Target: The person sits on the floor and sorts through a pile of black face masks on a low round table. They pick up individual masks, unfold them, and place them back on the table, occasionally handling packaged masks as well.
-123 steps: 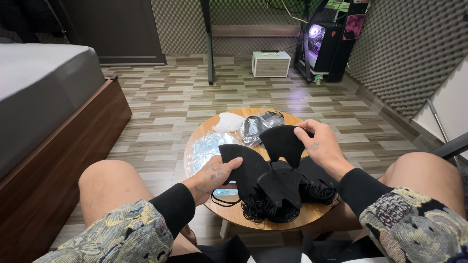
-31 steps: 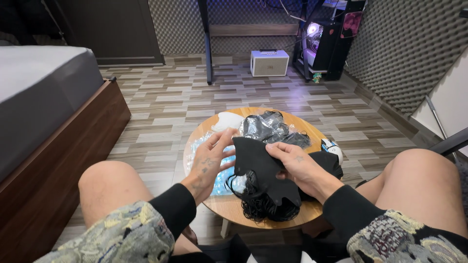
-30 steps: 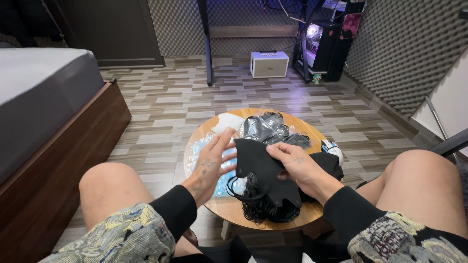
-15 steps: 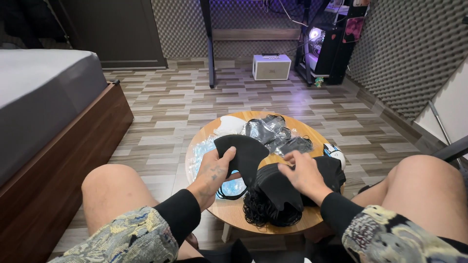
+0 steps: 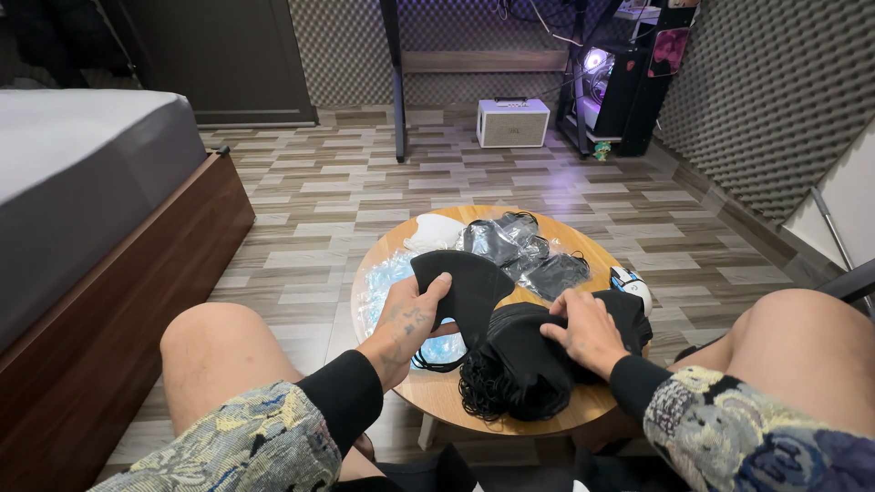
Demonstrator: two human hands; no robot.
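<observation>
At nine o'clock in the head view stands a bed (image 5: 82, 182) with a grey mattress on a dark wooden frame. The left hand (image 5: 406, 314) is closed around a single black face mask (image 5: 460, 282), thumb on top and fingers beneath, lifting it just above the round wooden table (image 5: 428, 401). Under that hand, at the table's nine o'clock edge, lie clear plastic wrappers (image 5: 383, 287). At the table's twelve o'clock sit a white mask (image 5: 433, 232) and several bagged black masks (image 5: 519, 251). The right hand (image 5: 583, 328) rests palm down, fingers curled loosely, on a stack of black masks (image 5: 519, 364) at the table's five o'clock, gripping its top edge. Beyond, at one o'clock on the floor, stands a small white speaker (image 5: 513, 123).
</observation>
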